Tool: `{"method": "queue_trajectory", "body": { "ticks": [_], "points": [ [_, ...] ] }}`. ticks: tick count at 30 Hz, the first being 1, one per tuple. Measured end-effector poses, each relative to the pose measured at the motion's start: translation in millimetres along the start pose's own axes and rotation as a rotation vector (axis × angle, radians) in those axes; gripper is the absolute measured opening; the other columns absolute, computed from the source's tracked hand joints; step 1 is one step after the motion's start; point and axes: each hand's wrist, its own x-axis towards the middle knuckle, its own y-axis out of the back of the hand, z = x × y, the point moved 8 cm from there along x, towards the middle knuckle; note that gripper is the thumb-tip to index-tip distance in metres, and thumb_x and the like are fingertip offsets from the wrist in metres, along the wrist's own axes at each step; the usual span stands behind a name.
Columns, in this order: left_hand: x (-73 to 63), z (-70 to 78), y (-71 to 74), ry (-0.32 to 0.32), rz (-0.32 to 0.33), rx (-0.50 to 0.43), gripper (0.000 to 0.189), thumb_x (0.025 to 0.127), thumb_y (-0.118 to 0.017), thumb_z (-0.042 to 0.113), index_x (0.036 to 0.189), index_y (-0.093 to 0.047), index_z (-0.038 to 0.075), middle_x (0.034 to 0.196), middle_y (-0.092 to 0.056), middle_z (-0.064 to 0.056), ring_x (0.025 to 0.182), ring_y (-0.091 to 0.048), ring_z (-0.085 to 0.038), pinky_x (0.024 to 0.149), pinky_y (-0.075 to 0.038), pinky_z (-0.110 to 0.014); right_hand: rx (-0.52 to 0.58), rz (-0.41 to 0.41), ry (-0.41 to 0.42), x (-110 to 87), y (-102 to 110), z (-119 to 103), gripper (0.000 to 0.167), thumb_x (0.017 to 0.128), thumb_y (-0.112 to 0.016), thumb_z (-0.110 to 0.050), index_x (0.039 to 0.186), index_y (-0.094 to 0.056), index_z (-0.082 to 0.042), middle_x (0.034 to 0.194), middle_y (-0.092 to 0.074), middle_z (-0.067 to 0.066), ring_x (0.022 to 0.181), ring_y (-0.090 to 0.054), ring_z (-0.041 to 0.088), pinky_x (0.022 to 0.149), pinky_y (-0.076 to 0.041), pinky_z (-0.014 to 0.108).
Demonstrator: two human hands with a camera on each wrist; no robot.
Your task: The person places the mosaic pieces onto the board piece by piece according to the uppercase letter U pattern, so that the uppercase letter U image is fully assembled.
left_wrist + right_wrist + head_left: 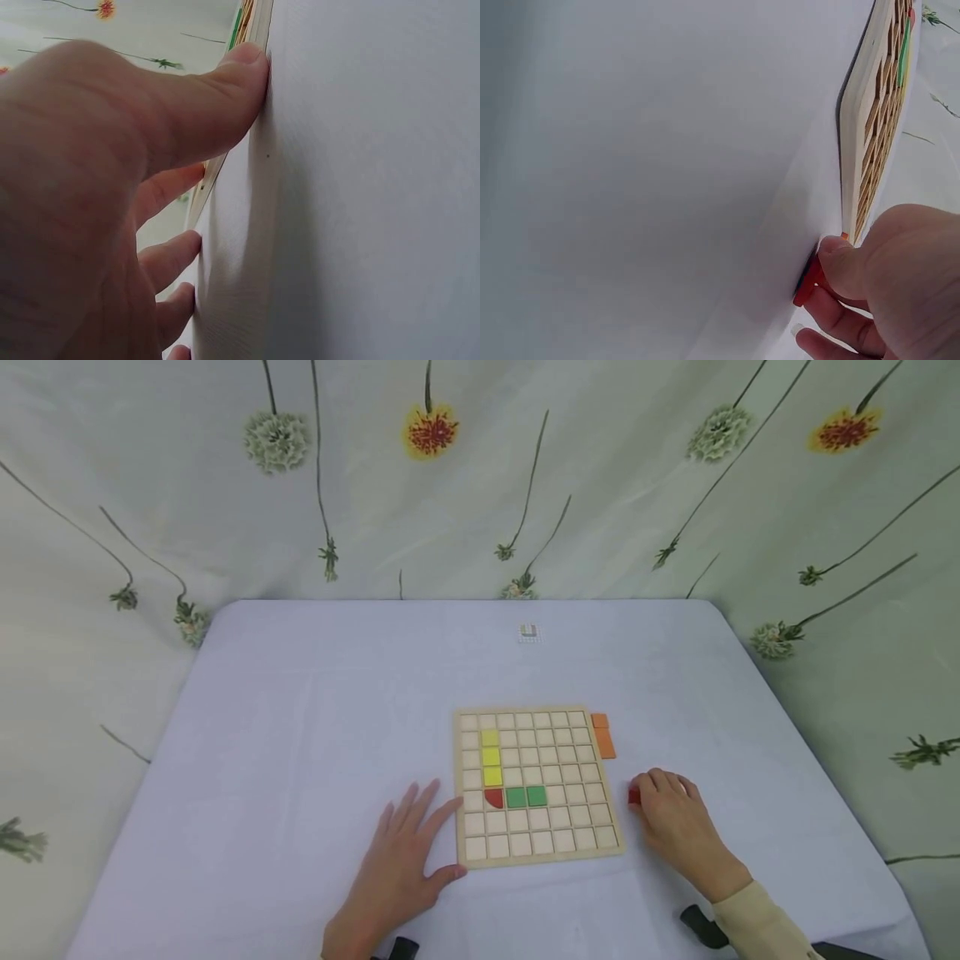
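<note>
A pale wooden grid board (564,840) lies on the white cloth. In its cells sit three yellow squares (491,757) in a column, a red rounded piece (494,798) below them and two green squares (516,797) beside that. My left hand (401,864) is spread at the board's left side, thumb and index fingertips right at the frame. In the left wrist view its thumb (240,79) presses against the frame. To the right of the board, my right hand (678,827) pinches a red piece (808,283) low over the cloth, its far part hidden by the fingers.
Orange pieces (604,743) lie against the board's upper right edge. A small white card with a printed pattern (529,633) is near the far table edge. Behind the table hangs a flowered curtain (600,485). A black object (703,927) is beside the right sleeve.
</note>
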Motion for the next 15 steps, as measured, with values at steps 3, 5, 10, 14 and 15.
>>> {"method": "queue_trajectory", "body": {
  "ticks": [3,5,10,14,15],
  "points": [
    [-0.1,-0.5,0.5,0.002,-0.002,0.003,0.085,0.077,-0.086,0.044,0.151,-0.047,0.028,0.167,-0.033,-0.006,0.156,-0.025,-0.036,0.123,-0.025,-0.066,0.019,0.014,0.022,3.9,3.7,-7.3,0.029,0.082,-0.084,-0.008,0.103,-0.065,-0.003,0.097,-0.065,0.010,0.104,-0.063,0.032,0.100,-0.050,0.062],
    [-0.1,-1.0,0.5,0.004,-0.004,0.005,0.085,0.077,-0.086,0.044,0.151,-0.047,0.029,0.167,-0.032,-0.006,0.156,-0.024,-0.036,0.123,-0.025,-0.065,0.043,0.025,0.049,7.9,7.2,-15.7,0.028,0.082,-0.084,-0.008,0.102,-0.064,-0.005,0.098,-0.065,0.008,0.107,-0.063,0.031,0.102,-0.048,0.063],
    [-0.4,-1.3,0.8,0.004,-0.004,0.000,0.085,0.077,-0.087,0.043,0.151,-0.047,0.029,0.167,-0.032,-0.006,0.156,-0.024,-0.036,0.123,-0.024,-0.066,0.073,0.069,0.158,19.0,14.0,-45.6,0.029,0.082,-0.084,-0.010,0.100,-0.062,-0.009,0.102,-0.064,0.004,0.111,-0.063,0.030,0.107,-0.046,0.062],
    [-0.5,-1.0,0.4,0.008,-0.005,-0.009,0.086,0.076,-0.087,0.043,0.151,-0.047,0.029,0.167,-0.032,-0.006,0.156,-0.024,-0.036,0.123,-0.024,-0.065,0.081,0.066,0.228,26.1,10.8,-67.9,0.030,0.083,-0.083,-0.011,0.103,-0.060,-0.012,0.106,-0.063,0.002,0.111,-0.062,0.028,0.108,-0.046,0.059],
    [-0.5,-0.9,0.1,0.009,-0.006,-0.011,0.086,0.076,-0.087,0.043,0.151,-0.047,0.029,0.167,-0.032,-0.006,0.156,-0.024,-0.036,0.123,-0.024,-0.065,0.085,0.058,0.240,27.4,9.0,-72.5,0.030,0.083,-0.083,-0.012,0.104,-0.060,-0.012,0.107,-0.062,0.002,0.111,-0.061,0.027,0.109,-0.046,0.058]
  ]
}}
